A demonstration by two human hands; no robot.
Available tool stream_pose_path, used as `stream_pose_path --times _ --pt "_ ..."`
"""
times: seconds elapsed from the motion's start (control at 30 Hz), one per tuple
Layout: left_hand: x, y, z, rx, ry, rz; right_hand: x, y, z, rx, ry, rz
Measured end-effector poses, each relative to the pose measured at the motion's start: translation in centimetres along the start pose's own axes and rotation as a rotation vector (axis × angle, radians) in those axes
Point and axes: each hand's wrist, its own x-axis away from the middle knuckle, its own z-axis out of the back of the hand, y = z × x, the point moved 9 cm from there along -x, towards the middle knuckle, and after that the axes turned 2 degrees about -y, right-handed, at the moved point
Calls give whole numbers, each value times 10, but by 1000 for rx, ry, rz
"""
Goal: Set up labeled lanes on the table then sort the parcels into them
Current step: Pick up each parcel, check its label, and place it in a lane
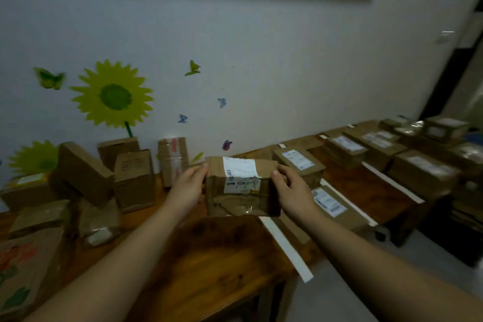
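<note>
While the left hand (192, 187) and right hand (294, 192) grip the crumpled brown cardboard parcel (240, 185) with curled fingers over the wooden table (222, 251), its torn wrapping may split on the way to the white tape strips (392, 181) at three o'clock.

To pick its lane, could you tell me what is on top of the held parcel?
A white shipping label wraps over the parcel, top to front, its print blurred. The left hand and right hand cover its ends.

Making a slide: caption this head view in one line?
Left hand and right hand grip a parcel over the table, beside tape strips separating other boxes.
</note>
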Motion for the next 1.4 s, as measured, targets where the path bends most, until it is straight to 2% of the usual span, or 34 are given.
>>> stream_pose_path --times 0.33,0.53,0.77,1.0,1.1,1.23,1.4 --pt "11 19 -281 -92 -283 24 12 134 240 98 136 -123" --pt "20 30 -410 12 -419 79 19 190 339 187 174 -152" --pt "-19 50 -501 28 -456 25 -16 229 402 294 167 -96" --pt "-90 56 -588 53 -589 92 -96 262 437 474 -75 -40" --pt "-127 65 -626 -49 -578 52 -129 278 456 549 -155 -90" --pt "-161 74 -677 -196 -575 0 -162 300 492 518 -96 -153" --pt "-174 81 -752 -334 -631 -78 -196 333 548 540 -25 -135"
